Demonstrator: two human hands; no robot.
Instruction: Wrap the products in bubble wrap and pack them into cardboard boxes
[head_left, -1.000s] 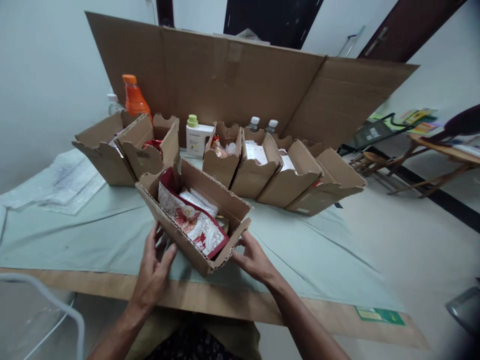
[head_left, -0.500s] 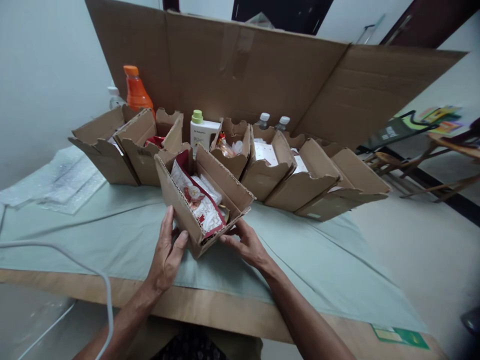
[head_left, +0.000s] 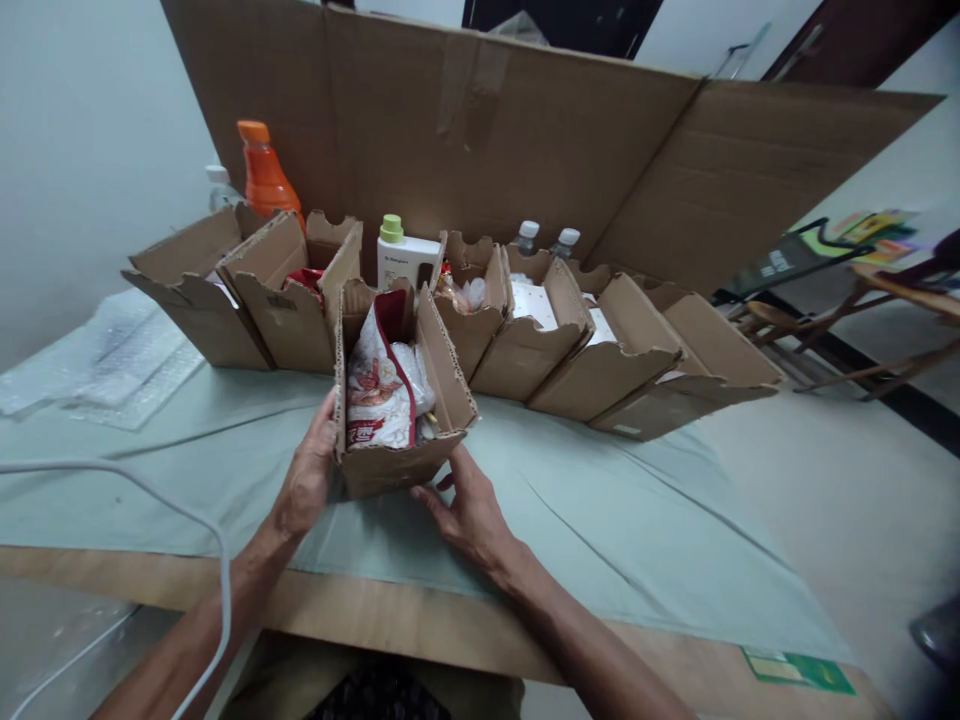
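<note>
A small open-topped cardboard box point(head_left: 397, 470) stands at the front of the cloth, between my two hands. Inside it lie a white and dark-red printed packet point(head_left: 381, 385) and a clear plastic-wrapped item point(head_left: 414, 378). My left hand point(head_left: 309, 470) presses along the box's left side, its fingertips partly hidden by the wall. At the lower right front corner, my right hand point(head_left: 466, 508) holds the box, thumb at the front and fingers partly behind it.
Several similar cardboard boxes point(head_left: 536, 365) stand in a row behind, with an orange bottle point(head_left: 268, 180) and a white green-capped bottle point(head_left: 403, 255) beyond. A tall cardboard panel point(head_left: 525, 150) backs them. Bubble wrap point(head_left: 105, 355) lies left; a white cable point(head_left: 150, 490) crosses the near left.
The box has turned so that its front faces me more squarely, and its near end has shifted left. Both my hands have moved left with it.
</note>
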